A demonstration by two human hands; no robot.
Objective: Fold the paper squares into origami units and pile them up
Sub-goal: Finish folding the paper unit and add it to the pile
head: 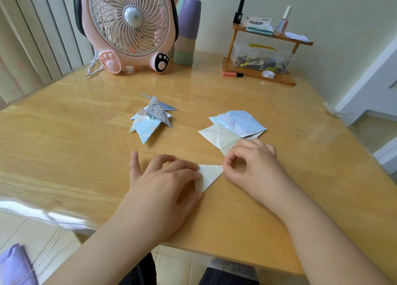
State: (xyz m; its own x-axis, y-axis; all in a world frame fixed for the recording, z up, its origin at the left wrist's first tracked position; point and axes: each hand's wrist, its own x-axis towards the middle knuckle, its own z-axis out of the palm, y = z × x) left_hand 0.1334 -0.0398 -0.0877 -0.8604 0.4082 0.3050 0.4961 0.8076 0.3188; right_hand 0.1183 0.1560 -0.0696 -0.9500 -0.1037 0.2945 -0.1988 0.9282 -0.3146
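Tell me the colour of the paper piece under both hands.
Pale cream, nearly white, folded paper, seen in the head view.

- A glossy wooden table is set against a pale cream wall.
- Vertical blinds are hung at left.
- Light floor tiles are seen below.

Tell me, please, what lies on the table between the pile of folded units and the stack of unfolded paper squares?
Nothing: in the head view, only bare table lies between the pile of folded units and the paper squares.
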